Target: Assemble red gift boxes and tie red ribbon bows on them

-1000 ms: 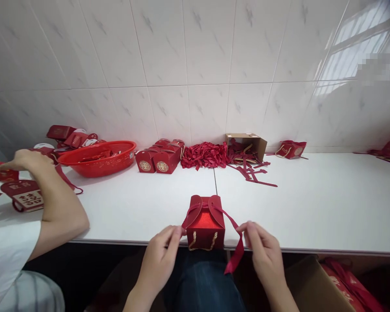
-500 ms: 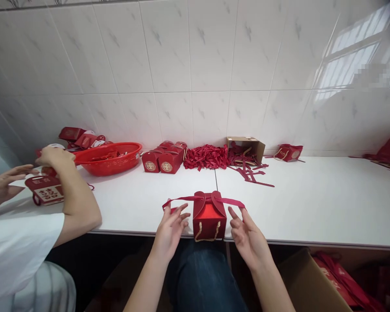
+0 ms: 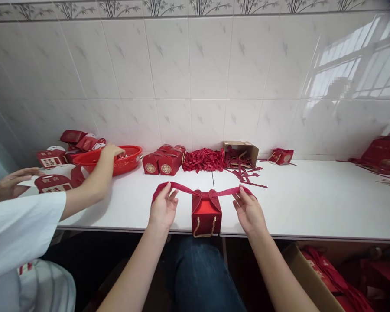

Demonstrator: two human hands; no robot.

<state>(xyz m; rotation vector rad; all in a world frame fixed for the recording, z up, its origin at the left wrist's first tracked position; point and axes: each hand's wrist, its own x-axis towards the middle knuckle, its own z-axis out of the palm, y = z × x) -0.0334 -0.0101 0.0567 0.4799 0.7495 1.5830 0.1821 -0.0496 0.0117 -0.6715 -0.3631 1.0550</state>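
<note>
A small red gift box (image 3: 206, 216) with a gold rope handle stands at the table's front edge between my hands. A red ribbon (image 3: 183, 188) runs through the holes in its rounded top flaps, which lean together over a bright red inside. My left hand (image 3: 163, 207) is closed on the ribbon's left end, raised and pulled out to the side. The right end is pinched in my right hand (image 3: 248, 208), at about the same height. Both ribbon halves stretch outward above the box.
On the white table (image 3: 312, 199), several finished red boxes (image 3: 164, 162), a ribbon pile (image 3: 203, 160) and a tipped carton (image 3: 242, 151) line the wall. Leftward, a co-worker's arm (image 3: 94, 182) reaches into a red basket (image 3: 130, 162). An open cardboard box (image 3: 307, 277) stands below right.
Both my hands have risen and drawn the ribbon ends up and outward. The co-worker's hand has moved from a box at the left into the red basket.
</note>
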